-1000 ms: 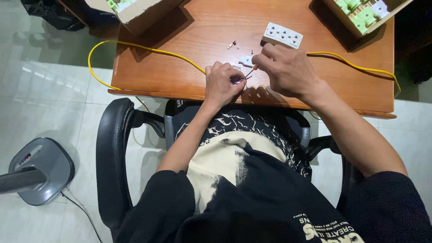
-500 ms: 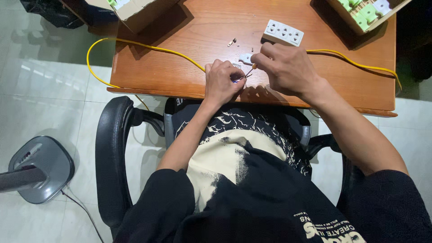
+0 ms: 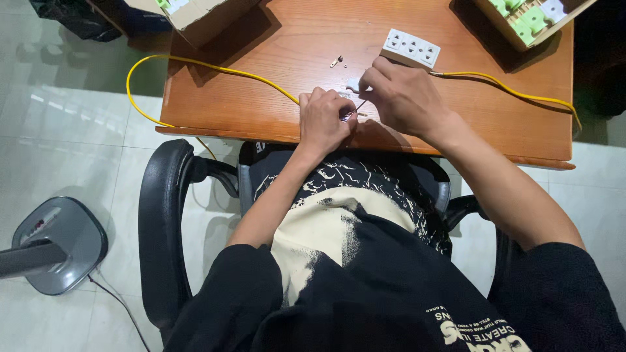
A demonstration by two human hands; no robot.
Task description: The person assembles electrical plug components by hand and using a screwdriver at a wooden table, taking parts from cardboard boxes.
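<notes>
My left hand (image 3: 324, 119) rests on the wooden table (image 3: 261, 111), fingers closed around the end of a yellow cable (image 3: 215, 68). My right hand (image 3: 404, 98) pinches a thin wire strand (image 3: 358, 106) that runs between the two hands. A small white plug part (image 3: 353, 84) lies just under my right fingers. A white multi-socket outlet block (image 3: 411, 47) sits behind my right hand, with a second stretch of yellow cable (image 3: 508, 87) leading right from it.
A small metal screw piece (image 3: 336, 62) lies on the table. Cardboard boxes with green-and-white parts stand at the back left (image 3: 202, 13) and back right (image 3: 531, 19). A black office chair armrest (image 3: 160, 215) and a grey fan base (image 3: 55, 244) are on the left.
My hands stay together at the cable end; my right hand has shifted slightly along the wire strand. The view has tilted a little.
</notes>
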